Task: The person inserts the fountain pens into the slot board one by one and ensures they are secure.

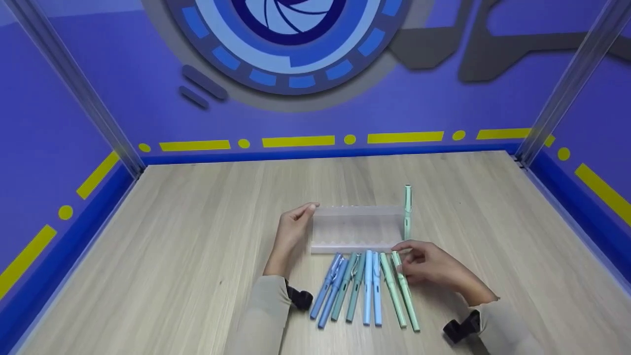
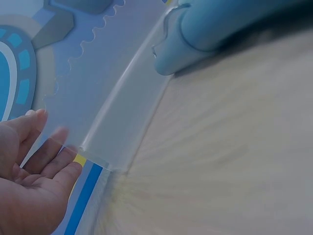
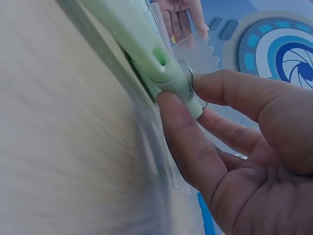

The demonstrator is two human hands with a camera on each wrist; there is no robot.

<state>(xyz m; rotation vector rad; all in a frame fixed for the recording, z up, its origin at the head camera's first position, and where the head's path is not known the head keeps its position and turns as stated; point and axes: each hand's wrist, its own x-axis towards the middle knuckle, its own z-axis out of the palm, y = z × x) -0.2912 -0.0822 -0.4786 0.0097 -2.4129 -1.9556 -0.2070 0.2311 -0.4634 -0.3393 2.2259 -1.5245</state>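
My left hand pinches the upper left edge of a clear plastic pen stand, whose scalloped edge shows in the left wrist view. My right hand is at the stand's front right corner. Between its thumb and forefinger is the capped, clip end of the rightmost light green pen, the end nearest the stand. That pen is part of a fanned row in front of the stand: blue pens at left, then teal pens, light blue pens and another light green pen.
One more light green pen is by the stand's right end, lined up front to back. Wood-grain tabletop extends around everything, with blue panels rising at its back and sides. Each wrist wears a black camera mount.
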